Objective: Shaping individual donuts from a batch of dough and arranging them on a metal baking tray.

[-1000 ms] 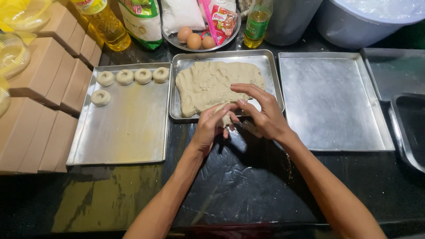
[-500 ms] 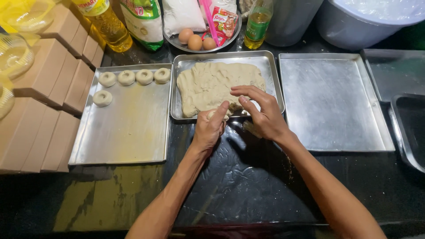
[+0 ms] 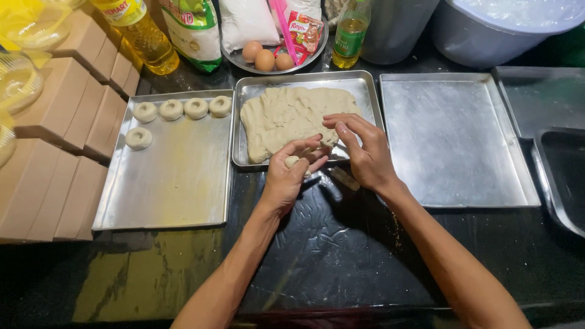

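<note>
A: Entry, head view; the left hand (image 3: 286,180) is cupping a small lump of dough (image 3: 293,161), fingers curled narrowly around it, just in front of the near rim of the middle tray (image 3: 239,125); the right hand (image 3: 364,152) is hovering beside it, fingers spread loosely and holding nothing, fingertips over the edge of the dough slab (image 3: 292,119).

B: How is the lump likely handling?

A: Judging by its look: soft, light, slightly tacky; it is deforming under light pressure, so a gentle cupped palm is suiting it better than a fingertip pinch; the slab is looking pliable too, best taken at its ragged near edge.

B: Surroundings?

A: Five ring-shaped dough pieces (image 3: 170,109) are sitting on the left tray (image 3: 164,195); the right tray (image 3: 451,140) is lying just beside the middle one; eggs (image 3: 264,60) and an oil bottle (image 3: 141,35) are standing behind.
</note>
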